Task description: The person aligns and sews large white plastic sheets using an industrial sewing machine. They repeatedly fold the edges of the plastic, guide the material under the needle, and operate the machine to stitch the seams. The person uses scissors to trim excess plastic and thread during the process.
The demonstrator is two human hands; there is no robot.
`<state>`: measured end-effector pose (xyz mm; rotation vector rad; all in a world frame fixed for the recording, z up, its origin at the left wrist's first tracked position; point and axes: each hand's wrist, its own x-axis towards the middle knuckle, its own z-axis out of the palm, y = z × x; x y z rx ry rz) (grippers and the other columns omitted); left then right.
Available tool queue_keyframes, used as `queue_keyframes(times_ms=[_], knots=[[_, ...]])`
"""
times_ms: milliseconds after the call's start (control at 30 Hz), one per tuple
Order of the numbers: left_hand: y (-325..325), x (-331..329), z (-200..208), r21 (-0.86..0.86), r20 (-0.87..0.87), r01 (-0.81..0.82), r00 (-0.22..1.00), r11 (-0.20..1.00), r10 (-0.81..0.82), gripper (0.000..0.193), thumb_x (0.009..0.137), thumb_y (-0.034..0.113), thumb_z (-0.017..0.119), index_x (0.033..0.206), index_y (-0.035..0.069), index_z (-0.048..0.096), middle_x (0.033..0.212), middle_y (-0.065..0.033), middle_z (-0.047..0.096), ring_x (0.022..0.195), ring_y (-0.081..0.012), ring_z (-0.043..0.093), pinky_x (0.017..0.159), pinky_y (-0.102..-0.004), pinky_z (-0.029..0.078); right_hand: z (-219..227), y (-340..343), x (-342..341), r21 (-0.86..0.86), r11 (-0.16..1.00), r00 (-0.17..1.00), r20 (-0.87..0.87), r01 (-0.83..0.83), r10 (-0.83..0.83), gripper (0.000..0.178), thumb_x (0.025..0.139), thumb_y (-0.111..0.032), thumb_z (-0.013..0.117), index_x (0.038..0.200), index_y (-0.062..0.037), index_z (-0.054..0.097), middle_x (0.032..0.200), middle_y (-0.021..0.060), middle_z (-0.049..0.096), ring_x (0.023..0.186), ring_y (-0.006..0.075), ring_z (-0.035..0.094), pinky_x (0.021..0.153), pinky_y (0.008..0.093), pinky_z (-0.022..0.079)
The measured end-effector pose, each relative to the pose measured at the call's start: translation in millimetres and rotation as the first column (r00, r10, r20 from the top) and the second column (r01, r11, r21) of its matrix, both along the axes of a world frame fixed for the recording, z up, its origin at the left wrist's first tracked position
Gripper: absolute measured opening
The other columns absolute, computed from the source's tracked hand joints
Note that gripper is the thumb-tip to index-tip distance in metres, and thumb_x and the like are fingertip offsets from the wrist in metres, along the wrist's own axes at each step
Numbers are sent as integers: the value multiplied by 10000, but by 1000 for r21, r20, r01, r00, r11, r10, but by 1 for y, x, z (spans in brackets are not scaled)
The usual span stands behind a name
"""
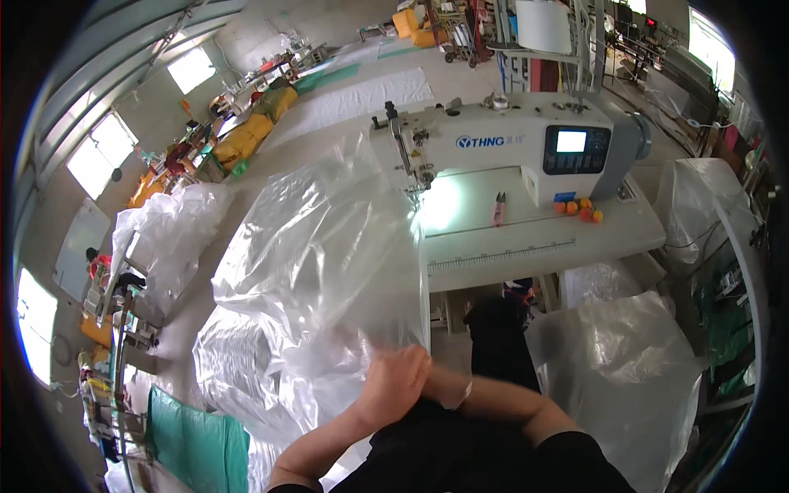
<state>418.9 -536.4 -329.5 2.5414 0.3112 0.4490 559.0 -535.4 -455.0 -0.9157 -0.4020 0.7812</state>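
Observation:
A large clear plastic sheet (312,271) hangs over the left end of the sewing machine (493,140) and spreads down to my lap. Its right edge runs down from beside the machine's needle area. At the sheet's lower right edge, my left hand (393,384) is closed with its fingers curled around the plastic. My right forearm (493,398) crosses toward the left hand. The right hand itself is hidden behind the left hand and the sheet, with only a faint blur showing through the plastic.
Red-handled thread snips (499,209) and several small orange balls (585,209) lie on the machine bed. More clear plastic (616,361) drapes at my right. A green sheet (197,440) lies at lower left. A thread cone (542,26) stands behind the machine.

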Motion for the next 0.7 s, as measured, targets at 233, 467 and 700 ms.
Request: queue_keyframes(times_ms=[233, 467, 700], knots=[[7, -18, -46, -166, -166, 49, 983, 985, -77, 158, 926, 148, 518, 838, 20, 496, 683, -214, 551, 673, -433, 556, 587, -492, 440, -45, -45, -1, -558, 809, 694, 509, -184, 509, 243, 933, -223, 546, 918, 1, 642, 763, 133, 650, 648, 214, 639, 610, 324, 504], [1, -6, -59, -13, -205, 164, 965, 986, -163, 112, 872, 96, 538, 802, 40, 472, 637, -139, 536, 601, -339, 589, 517, -439, 460, 47, 34, 108, -285, 780, 167, 959, 557, 230, 218, 849, -161, 607, 776, 44, 605, 651, 199, 626, 615, 350, 641, 558, 421, 500], [18, -18, -78, -22, -98, 152, 983, 988, -154, 97, 878, 111, 516, 828, 37, 479, 618, -136, 566, 553, -353, 593, 489, -449, 476, 45, 39, 72, -416, 695, 58, 877, 587, 476, 167, 778, -85, 616, 882, 46, 601, 617, 202, 614, 622, 362, 648, 583, 442, 521]])
